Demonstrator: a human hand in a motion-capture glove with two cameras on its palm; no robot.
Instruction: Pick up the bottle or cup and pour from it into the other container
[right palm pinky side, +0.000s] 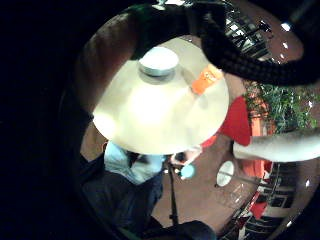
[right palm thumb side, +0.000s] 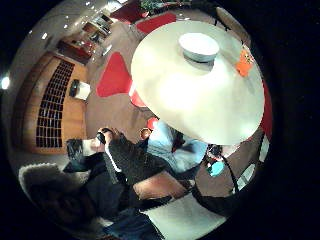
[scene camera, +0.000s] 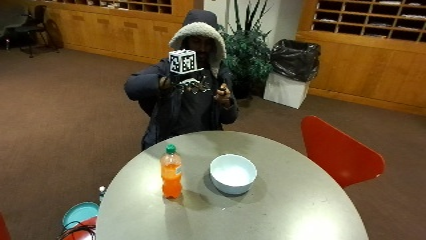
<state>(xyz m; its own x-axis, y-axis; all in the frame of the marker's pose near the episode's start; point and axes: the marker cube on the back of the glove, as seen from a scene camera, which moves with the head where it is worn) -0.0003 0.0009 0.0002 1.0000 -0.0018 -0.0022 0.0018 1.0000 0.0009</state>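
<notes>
An orange bottle (scene camera: 171, 172) with a green cap stands upright on the round grey table (scene camera: 266, 215), left of a white bowl (scene camera: 233, 173). Across the table sits a person with the gloved right hand (scene camera: 174, 84) raised at chest height, well above and behind the table, holding nothing. The bare left hand (scene camera: 223, 92) is held up beside it. Both palm views look down on the table from a distance, and they show the bottle (right palm pinky side: 206, 80) (right palm thumb side: 244, 62) and the bowl (right palm pinky side: 158, 61) (right palm thumb side: 199, 47) standing apart. One finger (right palm pinky side: 280, 147) reaches out straight at the edge.
A red chair (scene camera: 336, 150) stands at the table's right side. A teal round object (scene camera: 78, 215) lies on the floor at the left. Behind the person are a plant (scene camera: 247, 50) and a bin with a black bag (scene camera: 291, 70).
</notes>
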